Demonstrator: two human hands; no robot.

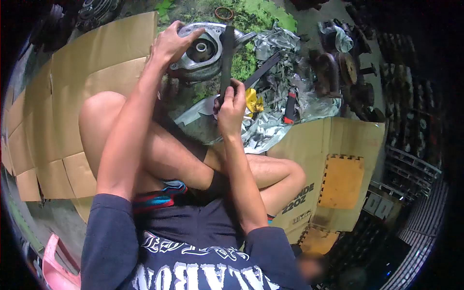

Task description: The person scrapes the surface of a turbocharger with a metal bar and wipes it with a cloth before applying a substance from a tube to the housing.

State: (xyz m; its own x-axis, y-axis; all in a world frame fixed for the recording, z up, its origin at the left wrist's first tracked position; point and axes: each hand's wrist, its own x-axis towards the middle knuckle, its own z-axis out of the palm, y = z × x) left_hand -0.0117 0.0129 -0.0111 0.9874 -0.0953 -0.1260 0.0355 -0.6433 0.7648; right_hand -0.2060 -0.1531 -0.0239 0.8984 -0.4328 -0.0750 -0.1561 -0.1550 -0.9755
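Note:
My left hand (pixel 173 43) grips the upper left rim of a round metal housing (pixel 212 50), with thumb and fingers spread around its edge. The housing looks like a turbocharger part, with a dark hollow and a small ringed hub in its middle. In my right hand (pixel 232 107) is a long, dark flat file (pixel 226 58), held upright, its upper end over the right side of the housing. Whether the file touches the metal cannot be made out. Another dark flat bar (pixel 262 69) lies slanted just right of my right hand.
Crumpled silvery plastic (pixel 278 43) and a yellow wrapper (pixel 253 100) lie at the right, near a red-and-black handled tool (pixel 290 107). A copper-coloured ring (pixel 224 13) rests beyond the housing. Cardboard (pixel 111 53) flanks my legs; rusty metal parts (pixel 333 72) stand further right.

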